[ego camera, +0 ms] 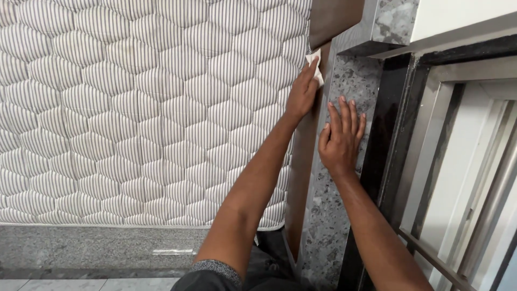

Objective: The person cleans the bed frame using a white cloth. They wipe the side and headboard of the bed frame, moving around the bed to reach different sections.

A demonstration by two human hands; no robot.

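My left hand (301, 92) grips a small white cloth (316, 63) and presses it where the brown bed frame edge (301, 161) meets the grey speckled stone ledge (328, 215). My right hand (340, 137) lies flat on that stone ledge, fingers spread and pointing away from me, holding nothing. Both forearms reach up from the bottom of the view. A quilted striped mattress (140, 108) with a hexagon pattern fills the left side.
A black polished stone strip (389, 124) runs beside the ledge. A white window frame with metal bars (474, 178) stands at the right. Grey stone flooring (81, 248) shows below the mattress. A brown padded headboard (334, 19) sits at the top.
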